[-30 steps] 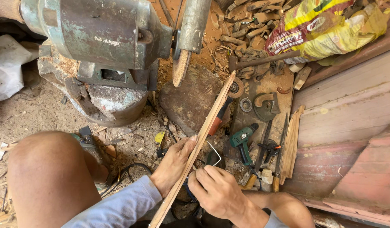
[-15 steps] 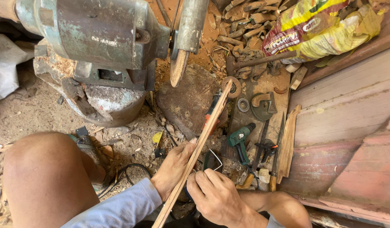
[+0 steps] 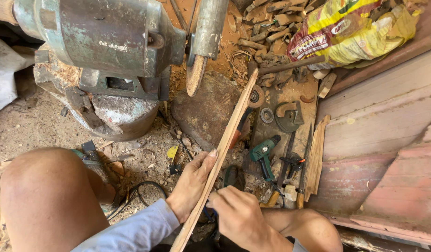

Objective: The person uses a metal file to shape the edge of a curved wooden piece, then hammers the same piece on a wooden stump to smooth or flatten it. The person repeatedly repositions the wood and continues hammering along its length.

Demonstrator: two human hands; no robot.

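A long thin wooden strip [image 3: 227, 140] runs from low centre up to the right, its far end below a worn grinding disc [image 3: 195, 74]. My left hand [image 3: 192, 184] cradles the strip from the left, thumb along its edge. My right hand [image 3: 236, 214] grips the strip just lower, fingers curled around it; whether it also holds a small tool is unclear. The disc sits on a grey-green bench motor [image 3: 103, 35] at top left.
My bare knee [image 3: 47, 196] fills the lower left. A green power drill [image 3: 262, 154], metal rings, pliers and wooden slats lie on the ground right of the strip. A yellow plastic bag [image 3: 351, 30] sits top right. Reddish planks [image 3: 388, 140] run along the right.
The strip's far end swung right and then back left toward the disc. Both hands kept their hold on its lower part and barely moved.
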